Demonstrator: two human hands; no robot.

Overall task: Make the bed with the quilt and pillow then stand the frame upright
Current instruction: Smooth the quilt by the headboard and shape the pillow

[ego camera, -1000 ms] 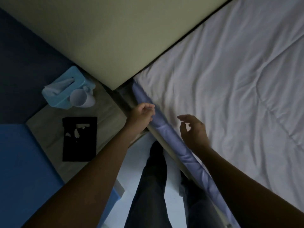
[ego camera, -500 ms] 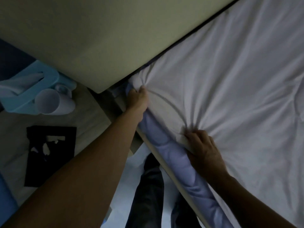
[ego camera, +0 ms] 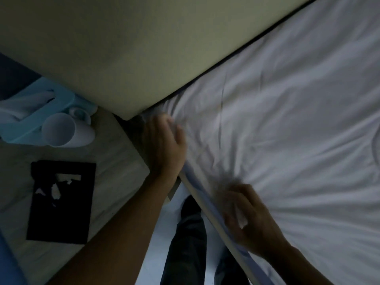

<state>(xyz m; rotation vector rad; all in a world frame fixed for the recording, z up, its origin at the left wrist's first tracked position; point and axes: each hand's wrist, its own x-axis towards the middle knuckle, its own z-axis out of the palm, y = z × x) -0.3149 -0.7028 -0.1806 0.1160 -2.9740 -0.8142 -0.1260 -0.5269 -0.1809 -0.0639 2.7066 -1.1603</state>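
Observation:
A white quilt [ego camera: 287, 120] covers the bed, and creases fan out from both my hands. My left hand [ego camera: 162, 149] is at the quilt's corner by the headboard [ego camera: 144, 48], blurred, with cloth bunched at its fingertips. Further along the bed's side edge, my right hand [ego camera: 253, 221] has its fingers curled and pinches the quilt's border. A black picture frame [ego camera: 61, 202] lies flat on the nightstand [ego camera: 115, 161], left of my left forearm.
A light blue tissue box [ego camera: 41, 112] and a white mug [ego camera: 65, 130] on its side sit at the back of the nightstand. A blue sheet [ego camera: 207, 194] shows along the bed rail. My legs [ego camera: 185, 243] stand between nightstand and bed.
Both hands went from hovering at the bed's edge to gripping the quilt. The quilt's edge now lies further over the blue sheet, and both hands are blurred with motion.

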